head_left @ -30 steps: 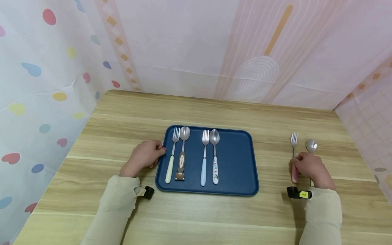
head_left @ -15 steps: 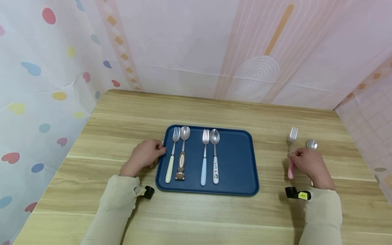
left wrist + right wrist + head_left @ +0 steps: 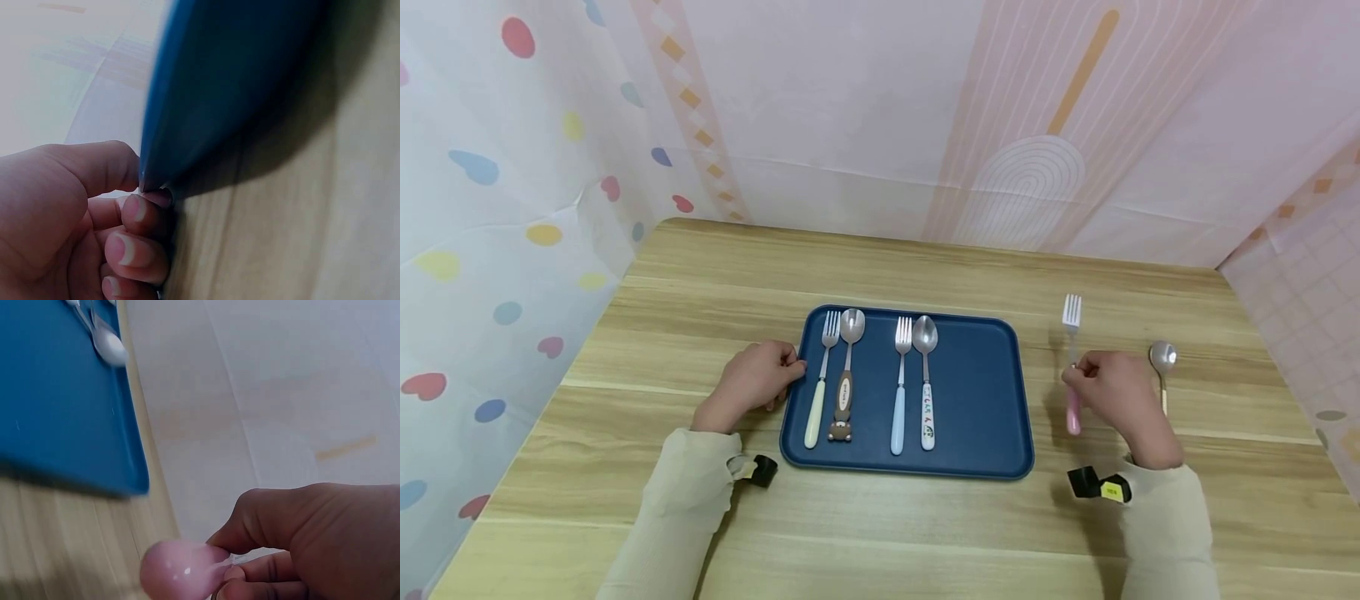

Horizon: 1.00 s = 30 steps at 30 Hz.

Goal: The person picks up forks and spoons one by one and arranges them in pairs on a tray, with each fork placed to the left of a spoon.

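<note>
- Head view: the right hand [image 3: 1118, 398] has its grip narrowed on the pink-handled fork [image 3: 1073, 415], pinching it near the top of the handle, with the tines pointing away from the person.
- Head view: that fork is to the right of the blue tray [image 3: 977, 387], apart from its rim and over the wood-grain counter [image 3: 880, 533].
- Head view: the small spoon [image 3: 1162, 358] lies on the counter beyond the right hand, bowl away from the person; its lower end is hidden.
- Head view: the left hand [image 3: 756, 378] is at the left rim of the tray, its fingertips meeting the edge.
- Head view: on the tray, from left to right, lie the cream-handled fork [image 3: 816, 414], the spoon with a brown bear handle [image 3: 845, 396], the light-blue-handled fork [image 3: 898, 414] and the spoon with a white patterned handle [image 3: 928, 410]. They form two fork-and-spoon pairs, with a gap between the pairs.
- Head view: a patterned cloth backdrop [image 3: 835, 100] hangs behind the counter.
- Left wrist view: the left grip is narrow, holding the tray's rim between the thumb [image 3: 103, 165] and a fingertip, while the other fingers curl below.
- Right wrist view: the right grip is closed around the pink-handled fork, the rounded handle end facing the camera. The tray's corner is near, with the white patterned spoon's bowl blurred by the far rim.
</note>
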### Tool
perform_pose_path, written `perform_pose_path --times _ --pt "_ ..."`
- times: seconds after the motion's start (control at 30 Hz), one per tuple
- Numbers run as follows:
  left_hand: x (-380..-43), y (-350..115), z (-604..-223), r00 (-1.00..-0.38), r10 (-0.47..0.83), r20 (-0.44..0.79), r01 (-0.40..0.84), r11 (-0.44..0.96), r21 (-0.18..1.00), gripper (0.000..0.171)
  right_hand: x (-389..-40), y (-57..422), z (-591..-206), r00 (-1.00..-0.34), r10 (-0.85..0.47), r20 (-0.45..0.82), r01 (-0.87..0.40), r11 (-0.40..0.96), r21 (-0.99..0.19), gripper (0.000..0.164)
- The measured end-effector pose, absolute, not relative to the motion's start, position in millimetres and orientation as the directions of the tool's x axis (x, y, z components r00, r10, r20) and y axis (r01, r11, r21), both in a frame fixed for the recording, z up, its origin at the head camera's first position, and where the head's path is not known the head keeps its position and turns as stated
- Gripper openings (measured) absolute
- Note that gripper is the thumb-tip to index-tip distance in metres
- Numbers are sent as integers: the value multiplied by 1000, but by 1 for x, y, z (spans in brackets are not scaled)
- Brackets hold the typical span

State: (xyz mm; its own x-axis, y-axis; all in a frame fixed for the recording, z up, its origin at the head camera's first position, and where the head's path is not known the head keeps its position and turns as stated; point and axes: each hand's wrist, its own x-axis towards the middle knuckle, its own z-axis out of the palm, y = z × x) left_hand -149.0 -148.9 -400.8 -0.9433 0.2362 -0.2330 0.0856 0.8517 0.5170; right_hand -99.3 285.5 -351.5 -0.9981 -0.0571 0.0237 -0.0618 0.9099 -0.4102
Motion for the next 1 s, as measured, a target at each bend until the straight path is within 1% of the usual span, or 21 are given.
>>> perform_pose_path --times 0.13,0.47,0.67,1.0 --pt "-149 -150 -401 -943 237 -232 88 853 515 27 -100 266 -354 -995 -100 27 -102 899 -425 24" --pt "-151 -150 -402 -943 227 -244 75 857 510 28 -100 229 -364 -986 -168 23 -163 904 -395 25" --pt "-150 -149 -402 -942 234 -242 80 853 516 28 -95 213 -367 -984 -175 -17 -153 901 -405 31" --pt "-150 -149 -401 -942 234 -242 80 855 513 28 -92 196 -374 -979 -171 -112 -112 907 -405 33"
